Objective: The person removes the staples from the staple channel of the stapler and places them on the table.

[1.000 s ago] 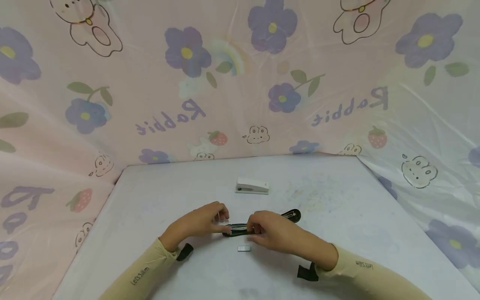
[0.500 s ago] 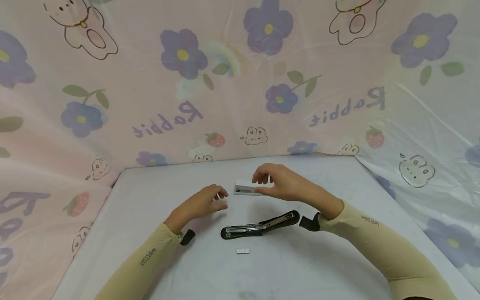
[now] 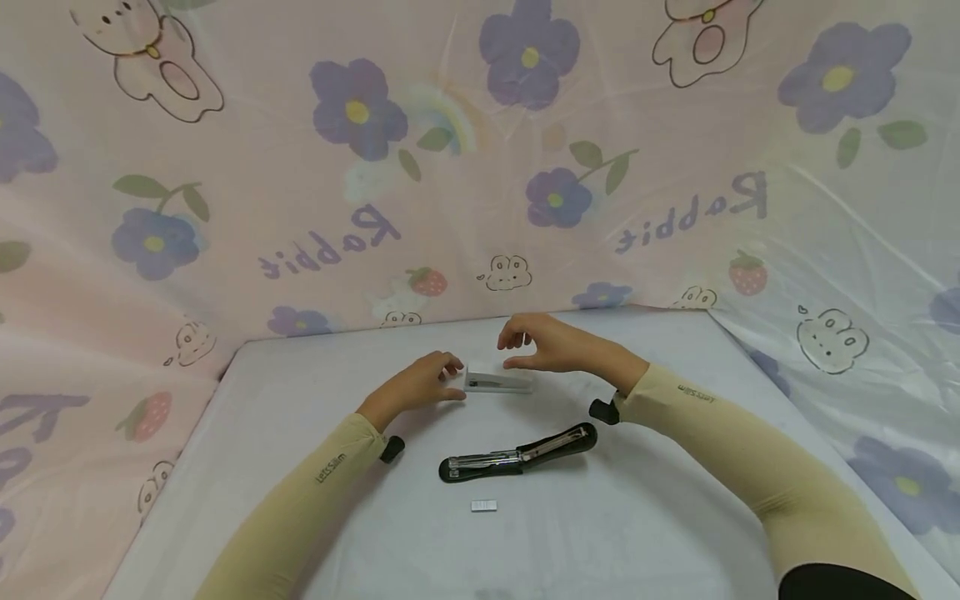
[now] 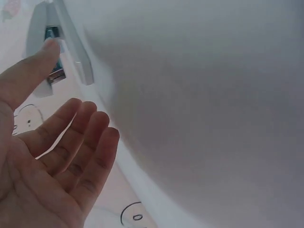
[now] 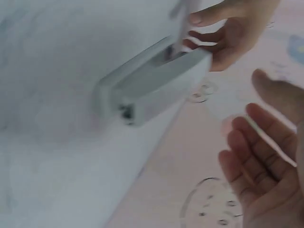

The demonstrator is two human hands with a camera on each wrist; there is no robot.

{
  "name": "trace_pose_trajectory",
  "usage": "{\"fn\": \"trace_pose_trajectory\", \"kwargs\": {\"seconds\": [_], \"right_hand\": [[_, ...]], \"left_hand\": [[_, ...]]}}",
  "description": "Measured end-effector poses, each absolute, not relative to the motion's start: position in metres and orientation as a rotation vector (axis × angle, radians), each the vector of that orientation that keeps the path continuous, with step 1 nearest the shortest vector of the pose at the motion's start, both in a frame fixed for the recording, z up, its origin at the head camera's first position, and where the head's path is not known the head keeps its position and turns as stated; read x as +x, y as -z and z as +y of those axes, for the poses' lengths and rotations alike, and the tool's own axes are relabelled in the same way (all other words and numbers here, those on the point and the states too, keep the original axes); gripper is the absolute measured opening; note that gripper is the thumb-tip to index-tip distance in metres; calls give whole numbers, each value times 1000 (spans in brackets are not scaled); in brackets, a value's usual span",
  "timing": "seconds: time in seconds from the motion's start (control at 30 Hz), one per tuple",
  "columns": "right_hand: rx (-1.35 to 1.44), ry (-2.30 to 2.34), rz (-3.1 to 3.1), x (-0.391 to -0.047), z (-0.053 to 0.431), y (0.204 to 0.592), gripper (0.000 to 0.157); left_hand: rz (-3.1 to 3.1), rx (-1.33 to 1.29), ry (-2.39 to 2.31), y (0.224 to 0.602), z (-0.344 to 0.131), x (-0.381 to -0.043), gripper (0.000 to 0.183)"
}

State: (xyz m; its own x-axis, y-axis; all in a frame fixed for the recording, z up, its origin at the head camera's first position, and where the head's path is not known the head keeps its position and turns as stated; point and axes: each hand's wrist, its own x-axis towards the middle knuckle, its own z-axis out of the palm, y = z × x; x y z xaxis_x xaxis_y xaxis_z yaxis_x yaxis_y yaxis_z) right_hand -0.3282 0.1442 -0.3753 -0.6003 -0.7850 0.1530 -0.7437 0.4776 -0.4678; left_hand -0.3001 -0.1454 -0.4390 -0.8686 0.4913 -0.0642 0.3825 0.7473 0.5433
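Observation:
The white stapler [image 3: 498,384] lies toward the back of the table. My left hand [image 3: 420,382] is right at its left end, fingers spread and slightly bent. In the left wrist view the thumb of my left hand [image 4: 57,156] overlaps the stapler's grey-white body [image 4: 84,71], and the palm is bare. Just above the stapler's right end hovers my right hand [image 3: 551,343], fingers loosely curved with nothing in them. The right wrist view has the white stapler [image 5: 161,88] beside my right hand [image 5: 266,161], with a gap between them.
A black stapler [image 3: 517,455] lies unfolded in front of the white one, its metal rail exposed. Closer to me is a small silver strip of staples [image 3: 483,506]. A patterned cloth [image 3: 450,208] rises behind the white table [image 3: 360,533].
Both hands have left the black stapler, which now lies spread on the table. They have moved away from me to either end of the white stapler.

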Motion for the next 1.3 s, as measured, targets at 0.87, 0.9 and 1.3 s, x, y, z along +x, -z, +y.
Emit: {"fn": "trace_pose_trajectory", "kwargs": {"seconds": [0.87,0.9,1.3], "right_hand": [[-1159,908,2521,-350,116,448,40],[-1152,912,2525,-349,116,448,40],[-1064,889,2525,-348,119,450,45]], "left_hand": [[2701,686,-745,448,-123,-333,45],[2705,690,-745,449,-123,-333,46],[2715,647,-748,445,-115,-329,55]]}}
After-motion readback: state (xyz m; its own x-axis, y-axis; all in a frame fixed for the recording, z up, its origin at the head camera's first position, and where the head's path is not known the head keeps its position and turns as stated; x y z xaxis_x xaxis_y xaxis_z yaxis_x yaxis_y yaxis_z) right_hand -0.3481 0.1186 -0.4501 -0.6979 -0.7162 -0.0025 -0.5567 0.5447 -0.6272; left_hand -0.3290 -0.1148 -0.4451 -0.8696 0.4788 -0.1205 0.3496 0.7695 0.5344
